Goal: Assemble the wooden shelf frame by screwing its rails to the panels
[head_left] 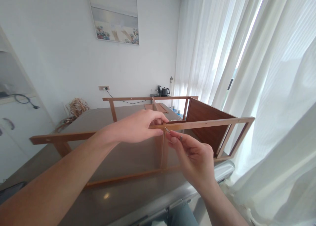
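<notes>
A brown wooden furniture frame [212, 122] lies on its side on the table, its long upper rail running across in front of me. My left hand [140, 125] is closed over that rail near the middle, fingers behind it and thumb on the near side. Between the thumb and fingers of my right hand [195, 153] is a small metal screw [167, 130]. Its tip points at the rail, right beside my left thumb; whether it is inside a hole I cannot tell. A small grey bit also shows by my right fingers, too small to name.
A grey-brown covered tabletop [118, 203] lies under the frame. Toward the back are a black kettle [165, 91] and a reddish-brown board [161, 108]. A dark panel [208, 120] fills the frame's right end. White curtains [278, 104] hang at the right.
</notes>
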{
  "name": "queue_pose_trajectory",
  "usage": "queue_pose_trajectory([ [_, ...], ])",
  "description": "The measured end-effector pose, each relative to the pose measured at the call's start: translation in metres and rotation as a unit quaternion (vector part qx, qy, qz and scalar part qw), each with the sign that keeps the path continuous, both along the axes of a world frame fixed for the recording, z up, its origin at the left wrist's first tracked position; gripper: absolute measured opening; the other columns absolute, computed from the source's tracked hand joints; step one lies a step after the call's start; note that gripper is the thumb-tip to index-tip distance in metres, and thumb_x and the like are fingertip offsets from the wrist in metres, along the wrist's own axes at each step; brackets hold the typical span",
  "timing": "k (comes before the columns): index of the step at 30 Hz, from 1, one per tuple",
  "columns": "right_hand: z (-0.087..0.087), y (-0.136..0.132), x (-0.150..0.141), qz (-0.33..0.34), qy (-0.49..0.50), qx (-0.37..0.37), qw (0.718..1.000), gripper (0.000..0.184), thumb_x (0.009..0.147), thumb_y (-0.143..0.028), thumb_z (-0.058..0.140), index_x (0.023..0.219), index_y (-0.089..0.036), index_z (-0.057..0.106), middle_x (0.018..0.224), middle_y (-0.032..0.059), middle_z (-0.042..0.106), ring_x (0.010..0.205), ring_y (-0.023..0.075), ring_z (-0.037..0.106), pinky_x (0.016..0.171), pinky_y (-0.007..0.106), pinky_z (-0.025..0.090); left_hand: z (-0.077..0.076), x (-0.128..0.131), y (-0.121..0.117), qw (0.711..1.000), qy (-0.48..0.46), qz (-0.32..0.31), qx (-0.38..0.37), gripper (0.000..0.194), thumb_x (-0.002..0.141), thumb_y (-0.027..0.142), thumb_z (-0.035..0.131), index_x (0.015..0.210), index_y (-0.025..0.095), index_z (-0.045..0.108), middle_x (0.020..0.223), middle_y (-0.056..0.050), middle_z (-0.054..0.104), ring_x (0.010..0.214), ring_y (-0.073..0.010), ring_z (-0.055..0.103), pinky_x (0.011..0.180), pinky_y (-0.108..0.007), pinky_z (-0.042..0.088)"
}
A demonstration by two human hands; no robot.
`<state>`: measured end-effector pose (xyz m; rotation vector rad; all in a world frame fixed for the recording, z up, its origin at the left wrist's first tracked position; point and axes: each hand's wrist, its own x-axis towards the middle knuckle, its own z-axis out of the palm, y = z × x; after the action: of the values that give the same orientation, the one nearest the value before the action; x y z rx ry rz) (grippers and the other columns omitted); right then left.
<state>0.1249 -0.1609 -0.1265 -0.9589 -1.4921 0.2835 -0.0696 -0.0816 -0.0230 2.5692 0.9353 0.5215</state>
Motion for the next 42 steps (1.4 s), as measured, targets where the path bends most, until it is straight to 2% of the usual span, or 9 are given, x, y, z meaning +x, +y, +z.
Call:
queue_pose_trajectory([
  [7,0.002,-0.002,-0.001,-0.012,-0.012,0.018,1.0,0.025,0.096,-0.026,0.069,0.119,-0.029,0.078,0.108,-0.001,0.081,0.095,0.0199,0.08,0.086,0.027,0.066,0.001,0.0,-0.002,1.0,-0.007,-0.005,-0.004,0.042,0.091,0.043,0.066,0.131,0.029,0.065,0.129,-0.003,0.074,0.115,-0.0251,0.071,0.097,-0.036,0.055],
  [11,0.001,-0.001,-0.004,-0.067,-0.056,0.069,0.994,0.023,0.096,-0.025,0.069,0.116,-0.027,0.079,0.102,0.0002,0.082,0.088,0.0201,0.081,0.08,0.026,0.066,0.001,0.0,-0.002,1.0,-0.009,-0.008,-0.004,0.043,0.091,0.044,0.065,0.131,0.027,0.065,0.131,-0.006,0.073,0.116,-0.026,0.07,0.098,-0.037,0.055],
  [15,0.001,0.0,-0.008,-0.133,-0.107,0.14,0.975,0.022,0.095,-0.021,0.067,0.113,-0.026,0.08,0.1,0.001,0.083,0.08,0.0191,0.081,0.071,0.023,0.065,-0.001,0.0,-0.002,1.0,-0.004,0.007,0.004,0.046,0.09,0.05,0.065,0.131,0.028,0.065,0.132,-0.006,0.072,0.118,-0.0267,0.069,0.099,-0.037,0.055],
  [20,0.004,-0.002,-0.013,-0.154,-0.135,0.151,0.967,0.02,0.098,-0.021,0.064,0.111,-0.023,0.079,0.101,0.0027,0.083,0.079,0.0179,0.081,0.068,0.022,0.061,-0.001,0.0,-0.002,1.0,-0.007,0.014,0.007,0.049,0.092,0.058,0.061,0.13,0.027,0.066,0.132,-0.006,0.072,0.119,-0.0267,0.069,0.1,-0.038,0.055],
  [22,0.007,-0.006,-0.014,-0.139,-0.139,0.135,0.971,0.02,0.099,-0.022,0.063,0.111,-0.022,0.079,0.101,0.0029,0.083,0.079,0.0175,0.08,0.068,0.022,0.06,-0.001,0.001,-0.002,1.0,-0.006,0.013,0.01,0.047,0.094,0.057,0.058,0.13,0.027,0.066,0.131,-0.006,0.072,0.117,-0.0257,0.069,0.099,-0.037,0.055],
  [26,0.012,-0.014,-0.011,-0.066,-0.129,0.071,0.987,0.027,0.103,-0.027,0.054,0.119,-0.022,0.077,0.095,0.0042,0.082,0.082,0.0197,0.08,0.069,0.024,0.06,0.001,0.001,-0.003,1.0,-0.004,0.015,0.012,0.045,0.096,0.055,0.057,0.13,0.027,0.066,0.129,-0.005,0.073,0.115,-0.0247,0.07,0.097,-0.036,0.055],
  [31,0.015,-0.012,-0.006,0.02,-0.028,0.001,0.999,0.027,0.104,-0.035,0.056,0.113,-0.025,0.078,0.087,0.0038,0.08,0.08,0.0196,0.078,0.072,0.027,0.062,0.002,0.0,-0.004,1.0,0.0,0.015,0.009,0.044,0.096,0.054,0.057,0.13,0.028,0.066,0.127,-0.004,0.074,0.113,-0.0246,0.07,0.096,-0.035,0.054],
  [37,0.02,-0.004,-0.007,0.096,0.106,0.016,0.99,0.017,0.101,-0.034,0.062,0.107,-0.021,0.071,0.076,0.0017,0.076,0.063,0.0141,0.07,0.059,0.024,0.059,0.002,0.001,-0.005,1.0,-0.004,0.003,0.01,0.038,0.096,0.05,0.057,0.123,0.026,0.068,0.116,-0.004,0.077,0.103,-0.0236,0.072,0.089,-0.034,0.055],
  [42,0.01,0.002,-0.011,0.115,0.115,0.04,0.986,0.008,0.099,-0.028,0.065,0.1,-0.022,0.07,0.085,0.0029,0.081,0.071,0.0171,0.078,0.067,0.026,0.065,0.001,0.0,-0.004,1.0,-0.008,0.003,0.008,0.04,0.096,0.05,0.057,0.125,0.026,0.068,0.119,-0.005,0.076,0.107,-0.0241,0.072,0.091,-0.034,0.056],
])
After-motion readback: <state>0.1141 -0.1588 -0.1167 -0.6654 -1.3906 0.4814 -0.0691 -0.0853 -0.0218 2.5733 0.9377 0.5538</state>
